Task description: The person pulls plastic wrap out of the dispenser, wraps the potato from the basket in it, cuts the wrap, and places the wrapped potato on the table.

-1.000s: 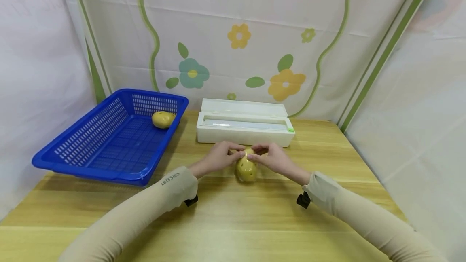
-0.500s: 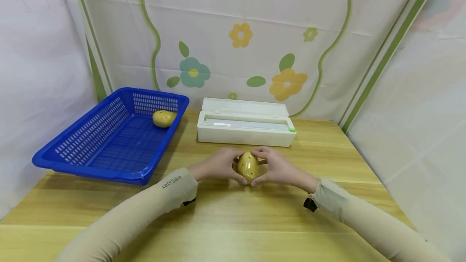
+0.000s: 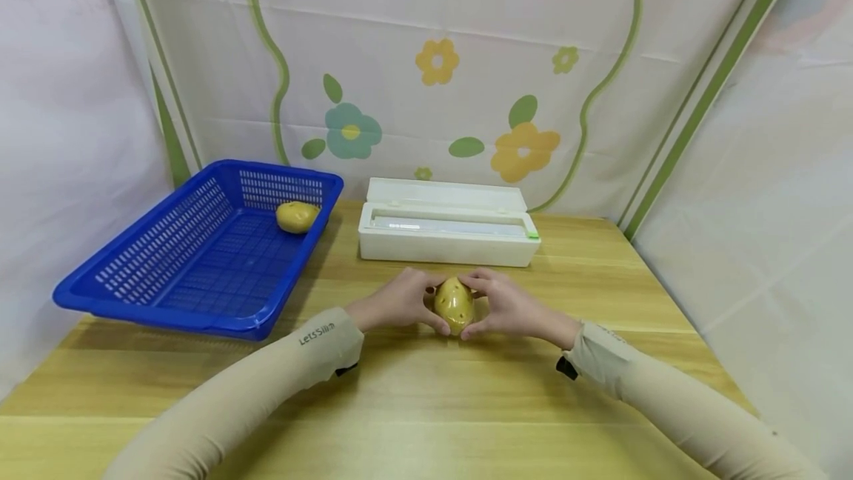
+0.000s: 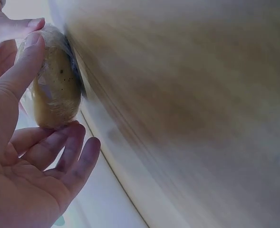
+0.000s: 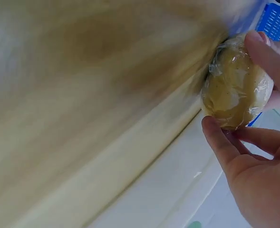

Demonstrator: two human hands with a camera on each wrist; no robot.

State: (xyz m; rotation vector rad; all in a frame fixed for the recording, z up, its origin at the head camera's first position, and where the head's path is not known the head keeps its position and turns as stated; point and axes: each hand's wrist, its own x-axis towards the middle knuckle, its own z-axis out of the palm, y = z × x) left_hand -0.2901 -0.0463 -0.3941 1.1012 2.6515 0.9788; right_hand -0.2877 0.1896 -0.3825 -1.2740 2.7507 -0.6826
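Note:
A yellow potato (image 3: 455, 304) wrapped in clear cling film (image 5: 217, 66) rests on the wooden table between both hands. From its left side my left hand (image 3: 402, 301) holds it, thumb at the near end and fingers at the far end. On the opposite side my right hand (image 3: 513, 307) grips it the same way, the two thumb tips close together. Both wrist views show the crinkled film around the potato (image 4: 59, 80). Behind the hands stands a long white cling film box (image 3: 446, 247) with its lid raised.
At the left is a blue plastic basket (image 3: 160, 315) with slotted walls. Inside its far right corner lies another potato (image 3: 297, 217). A white patterned curtain (image 3: 400, 13) hangs behind the table (image 3: 466, 421).
Both thumbs have moved from the potato's far end to its near end, and the hands have spread round its sides. Over the last half second the hands have hardly moved.

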